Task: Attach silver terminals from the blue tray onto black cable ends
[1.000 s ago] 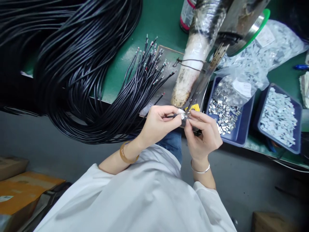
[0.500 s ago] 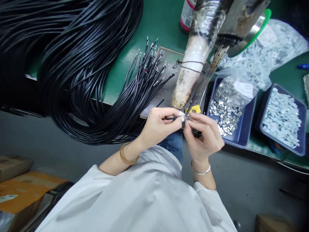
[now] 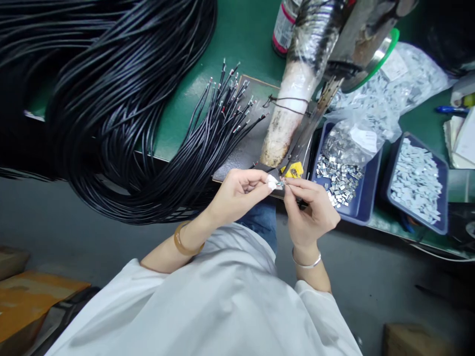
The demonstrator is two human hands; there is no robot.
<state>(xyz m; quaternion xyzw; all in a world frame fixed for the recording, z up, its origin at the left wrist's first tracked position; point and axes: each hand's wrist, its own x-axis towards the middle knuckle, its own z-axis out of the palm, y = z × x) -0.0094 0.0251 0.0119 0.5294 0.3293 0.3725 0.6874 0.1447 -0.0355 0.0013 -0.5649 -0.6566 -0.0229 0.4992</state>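
Observation:
My left hand (image 3: 237, 195) is closed in a pinch on the stripped end of a thin black cable, just in front of the bench edge. My right hand (image 3: 308, 207) is pinched too, its fingertips meeting the left ones on a tiny metal clip at the cable tip (image 3: 281, 183). A large bundle of black cables (image 3: 122, 113) loops across the green bench (image 3: 185, 104) to my left, with its stripped ends (image 3: 233, 99) fanned over a dark plate. A wrapped machine arm (image 3: 293, 104) comes down just behind my hands.
Two blue trays sit to the right: one with shiny metal clips (image 3: 339, 173), one with pale flat pieces (image 3: 415, 180). Clear bags of parts (image 3: 389, 94) lie behind them. A spray can (image 3: 284, 24) stands at the back. Cardboard boxes (image 3: 33, 296) are on the floor left.
My hands have stayed joined at the cable tip, the fingers working slightly. The view shifted a little, so everything sits slightly further left in the picture.

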